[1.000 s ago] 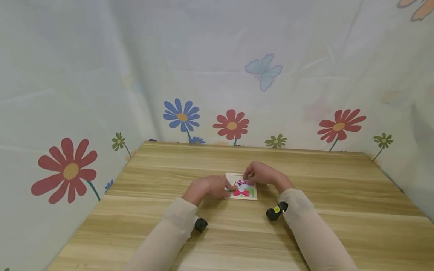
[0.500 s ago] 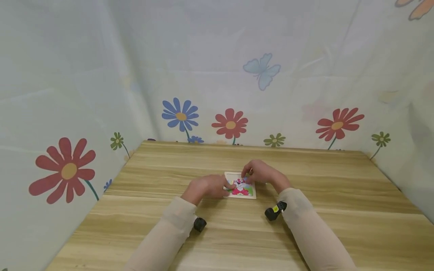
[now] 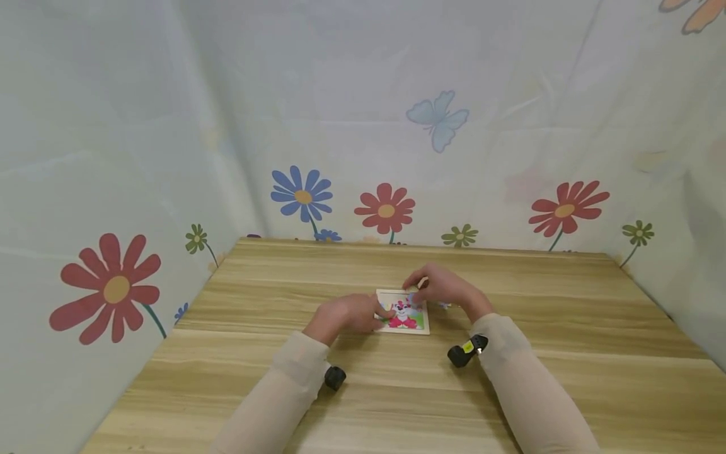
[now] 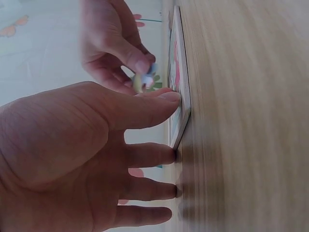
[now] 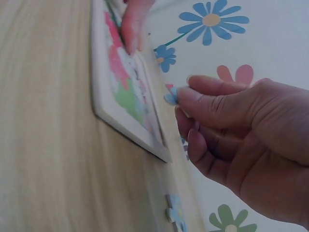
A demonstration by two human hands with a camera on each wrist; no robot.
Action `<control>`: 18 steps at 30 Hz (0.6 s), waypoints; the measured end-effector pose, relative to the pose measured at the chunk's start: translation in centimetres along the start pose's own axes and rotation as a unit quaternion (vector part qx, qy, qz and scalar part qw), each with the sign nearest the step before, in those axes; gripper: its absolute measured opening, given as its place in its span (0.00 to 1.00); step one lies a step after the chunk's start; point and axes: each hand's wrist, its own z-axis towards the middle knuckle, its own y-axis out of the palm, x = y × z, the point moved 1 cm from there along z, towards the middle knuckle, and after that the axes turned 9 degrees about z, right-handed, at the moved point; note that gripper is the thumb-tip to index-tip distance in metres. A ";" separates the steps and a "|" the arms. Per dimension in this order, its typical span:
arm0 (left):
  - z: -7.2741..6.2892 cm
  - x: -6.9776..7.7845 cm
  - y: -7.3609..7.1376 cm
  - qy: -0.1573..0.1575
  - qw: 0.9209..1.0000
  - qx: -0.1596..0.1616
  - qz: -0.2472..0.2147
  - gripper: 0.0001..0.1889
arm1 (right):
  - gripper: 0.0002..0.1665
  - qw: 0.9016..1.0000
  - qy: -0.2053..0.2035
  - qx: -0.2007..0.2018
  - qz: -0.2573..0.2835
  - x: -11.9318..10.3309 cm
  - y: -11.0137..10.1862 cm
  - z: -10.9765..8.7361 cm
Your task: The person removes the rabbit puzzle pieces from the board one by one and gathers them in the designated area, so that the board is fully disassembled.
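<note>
A square jigsaw puzzle (image 3: 404,323) in a pale wooden frame lies flat on the table, showing a pink-and-white cartoon animal. My left hand (image 3: 354,312) rests at its left side. In the left wrist view the thumb (image 4: 159,107) presses on the picture, while the other fingers stretch out fairly straight at the frame's edge and the tabletop. Over the upper right of the puzzle, my right hand (image 3: 445,289) pinches a small light-blue puzzle piece (image 5: 171,96) between thumb and fingers, raised off the board. Part of that piece is covered by the fingertips.
A loose puzzle piece (image 5: 175,212) lies on the wooden table (image 3: 539,378) just right of the frame. Behind the table hangs a pale cloth (image 3: 340,94) printed with flowers and butterflies. Each sleeve carries a small black wrist camera (image 3: 466,351).
My right hand has lifted slightly and shifted a little right, with the puzzle piece in its fingers. A loose piece beside the frame has come into view. My left hand stays put.
</note>
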 end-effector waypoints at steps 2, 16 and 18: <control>0.1 0.1 0.0 0.006 1.000 0.001 0.002 0.21 | 0.15 1.000 -0.014 0.002 0.017 0.1 -0.5 -0.5; 0.1 0.2 0.0 -0.004 1.000 0.001 -0.004 0.21 | 0.22 0.996 0.039 0.047 0.062 5.0 -6.3 -7.7; 0.2 0.2 -0.1 -0.003 1.000 0.001 -0.007 0.21 | 0.22 0.996 0.051 0.053 0.052 5.6 -7.0 -8.5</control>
